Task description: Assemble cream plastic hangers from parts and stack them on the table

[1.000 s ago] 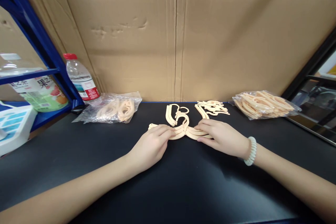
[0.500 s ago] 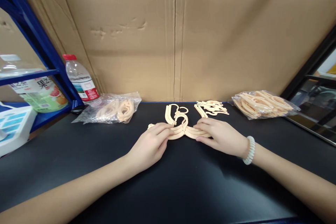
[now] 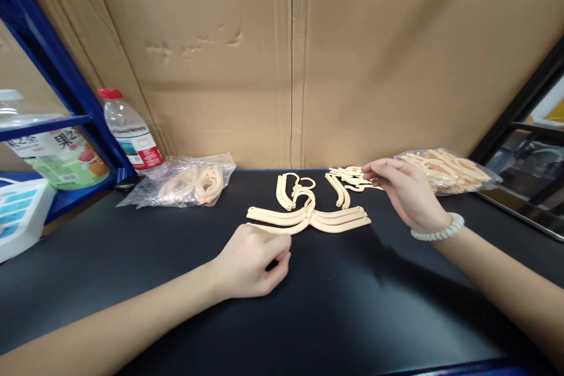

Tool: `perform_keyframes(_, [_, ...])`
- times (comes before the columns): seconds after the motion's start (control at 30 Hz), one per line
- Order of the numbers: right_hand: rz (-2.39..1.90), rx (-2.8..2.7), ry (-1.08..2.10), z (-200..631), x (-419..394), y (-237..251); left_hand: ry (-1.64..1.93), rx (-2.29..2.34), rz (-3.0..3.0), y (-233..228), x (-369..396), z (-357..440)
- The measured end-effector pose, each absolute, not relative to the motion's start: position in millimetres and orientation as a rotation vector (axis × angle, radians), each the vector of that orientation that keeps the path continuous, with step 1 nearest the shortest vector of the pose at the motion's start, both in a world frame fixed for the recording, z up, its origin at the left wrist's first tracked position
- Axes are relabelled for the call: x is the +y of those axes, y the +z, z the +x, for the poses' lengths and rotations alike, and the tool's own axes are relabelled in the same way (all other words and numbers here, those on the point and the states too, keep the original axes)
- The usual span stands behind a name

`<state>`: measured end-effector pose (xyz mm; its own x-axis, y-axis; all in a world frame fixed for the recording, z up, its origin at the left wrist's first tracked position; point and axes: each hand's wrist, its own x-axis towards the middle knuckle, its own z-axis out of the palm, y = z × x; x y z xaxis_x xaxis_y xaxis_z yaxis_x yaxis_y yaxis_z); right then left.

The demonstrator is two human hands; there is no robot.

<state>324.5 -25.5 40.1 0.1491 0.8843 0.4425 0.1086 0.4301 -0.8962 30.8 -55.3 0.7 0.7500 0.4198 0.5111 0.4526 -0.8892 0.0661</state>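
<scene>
Several cream folding hangers (image 3: 338, 220) lie spread and nested on the black table, their hooks gathered at the middle. My left hand (image 3: 258, 261) rests curled just in front of their left arms, with nothing visible in its fingers. Raised at the right, my right hand (image 3: 408, 194) has its fingers stretched loosely toward a pile of small cream hanger pieces (image 3: 348, 173) and partly covers it. No held thing shows in it. Behind the spread hangers are loose curved hanger arms (image 3: 284, 192), a round hook (image 3: 307, 183) and more curved arms (image 3: 338, 191).
A clear bag of cream parts (image 3: 207, 184) lies at the back left, another bag of parts (image 3: 449, 170) at the back right. A red-capped bottle (image 3: 132, 132) stands by a blue shelf frame (image 3: 66, 64). A cardboard wall (image 3: 220, 82) closes off the back.
Both hands have come off the spread hangers. My left hand has drawn back toward me and curled. My right hand has lifted and moved right, near the small pieces.
</scene>
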Motion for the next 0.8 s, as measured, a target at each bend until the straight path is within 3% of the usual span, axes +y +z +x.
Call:
perform_keyframes(0.33, [-0.999, -0.77, 1.133, 324.6, -19.5, 41.6, -0.655, -0.627, -2.926, 4.1, -56.9, 32.8])
perform_keyframes(0.8, [-1.022, -0.806, 1.159, 323.8, -21.6, 39.8, -0.598, -0.611, -2.934, 5.4, -57.9, 33.5])
